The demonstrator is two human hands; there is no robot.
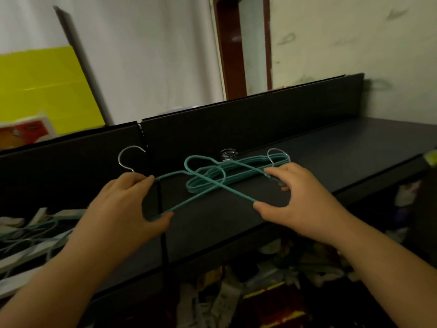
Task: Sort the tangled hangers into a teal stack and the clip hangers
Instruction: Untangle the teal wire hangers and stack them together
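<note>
A cluttered home storage corner: dark shelving unit (331,162), scuffed plaster wall (354,43), red-brown door frame (230,55).

A dark tabletop (354,147) with a raised back panel (260,114) stands against a stained white wall (354,31); upper centre, a reddish-brown door frame (228,48); far left, a yellow board (40,88).

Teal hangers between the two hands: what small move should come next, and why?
Probably lower the held hangers onto the teal stack and line them up. The left hand grips one teal hanger by its end, the right hand another; they cross just above the stack on the dark shelf, and more tangled hangers wait at left.
</note>
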